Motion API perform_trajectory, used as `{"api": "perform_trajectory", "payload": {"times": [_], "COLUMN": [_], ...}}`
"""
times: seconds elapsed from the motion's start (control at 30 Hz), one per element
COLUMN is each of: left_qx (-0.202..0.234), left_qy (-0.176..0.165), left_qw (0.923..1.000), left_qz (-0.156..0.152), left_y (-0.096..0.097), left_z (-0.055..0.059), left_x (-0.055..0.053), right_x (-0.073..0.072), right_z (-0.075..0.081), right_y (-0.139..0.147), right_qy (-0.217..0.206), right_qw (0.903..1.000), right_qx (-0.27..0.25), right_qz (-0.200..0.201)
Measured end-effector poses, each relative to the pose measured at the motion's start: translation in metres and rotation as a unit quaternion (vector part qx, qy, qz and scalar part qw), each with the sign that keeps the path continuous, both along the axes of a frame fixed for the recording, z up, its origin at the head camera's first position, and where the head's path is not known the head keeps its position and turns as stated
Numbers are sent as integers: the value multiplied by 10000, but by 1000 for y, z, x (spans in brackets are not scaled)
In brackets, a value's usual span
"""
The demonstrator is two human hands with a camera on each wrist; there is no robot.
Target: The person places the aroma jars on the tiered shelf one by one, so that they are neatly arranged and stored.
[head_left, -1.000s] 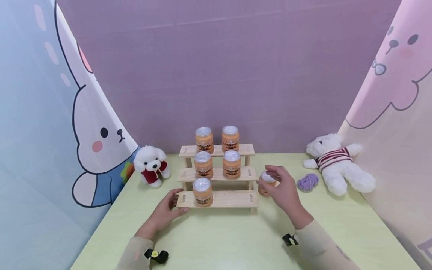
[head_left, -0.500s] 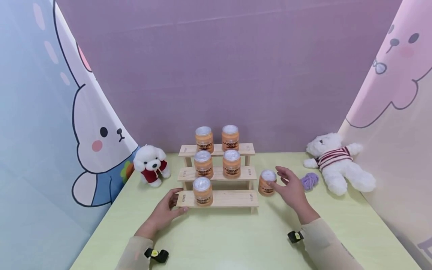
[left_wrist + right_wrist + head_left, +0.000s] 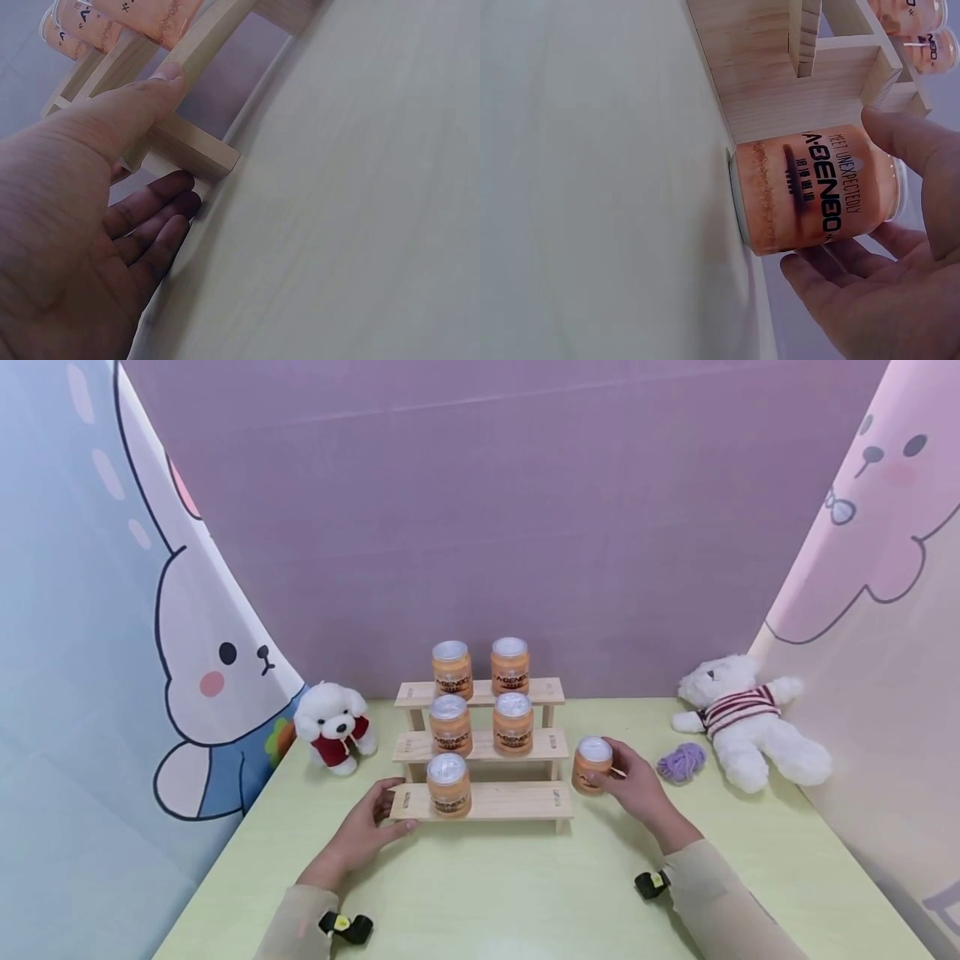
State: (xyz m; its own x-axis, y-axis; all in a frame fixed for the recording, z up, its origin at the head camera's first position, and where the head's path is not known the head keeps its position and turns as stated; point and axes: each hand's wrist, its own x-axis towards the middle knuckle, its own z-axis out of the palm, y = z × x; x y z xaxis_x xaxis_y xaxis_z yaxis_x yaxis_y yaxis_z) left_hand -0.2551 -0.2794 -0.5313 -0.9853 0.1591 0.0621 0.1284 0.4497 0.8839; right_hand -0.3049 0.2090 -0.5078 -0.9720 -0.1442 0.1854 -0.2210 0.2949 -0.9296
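My left hand [image 3: 365, 828] grips the left end of a three-step wooden shelf [image 3: 517, 802]. In the left wrist view its thumb [image 3: 169, 75] lies on the lowest board, while the other fingers reach round the end near a leg. My right hand [image 3: 636, 785] holds an orange can [image 3: 590, 767] with a silvery top and dark "A-BENBO" lettering. This can stands upright on the table, just right of the shelf. In the right wrist view, the thumb is on one side of the can [image 3: 817, 191] and the fingers are on the other.
On the lowest board, one matching can [image 3: 449, 789] stands at the left. Two more stand on each higher board, including one can [image 3: 513, 727] at middle right. A white plush dog [image 3: 333, 727] sits left; purple yarn [image 3: 681, 763] and a plush bear [image 3: 750, 722] lie right.
My right hand drew back rightward from the can, then came in again and took hold of it. The left hand has stayed on the shelf's end.
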Motion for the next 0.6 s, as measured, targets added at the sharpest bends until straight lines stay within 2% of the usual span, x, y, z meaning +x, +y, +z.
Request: {"api": "perform_trajectory", "payload": {"times": [0.2,0.6], "left_qx": [53,35], "left_qy": [91,10], "left_qw": [9999,10000], "left_qz": [-96,-39], "left_y": [0,-1], "left_z": [-1,-2], "left_x": [-1,-1], "right_x": [-1,-2], "right_z": [-2,-4], "right_y": [0,2], "right_qy": [-45,-18], "right_qw": [10000,9994], "right_qx": [52,251], "right_qz": [-39,-226]}}
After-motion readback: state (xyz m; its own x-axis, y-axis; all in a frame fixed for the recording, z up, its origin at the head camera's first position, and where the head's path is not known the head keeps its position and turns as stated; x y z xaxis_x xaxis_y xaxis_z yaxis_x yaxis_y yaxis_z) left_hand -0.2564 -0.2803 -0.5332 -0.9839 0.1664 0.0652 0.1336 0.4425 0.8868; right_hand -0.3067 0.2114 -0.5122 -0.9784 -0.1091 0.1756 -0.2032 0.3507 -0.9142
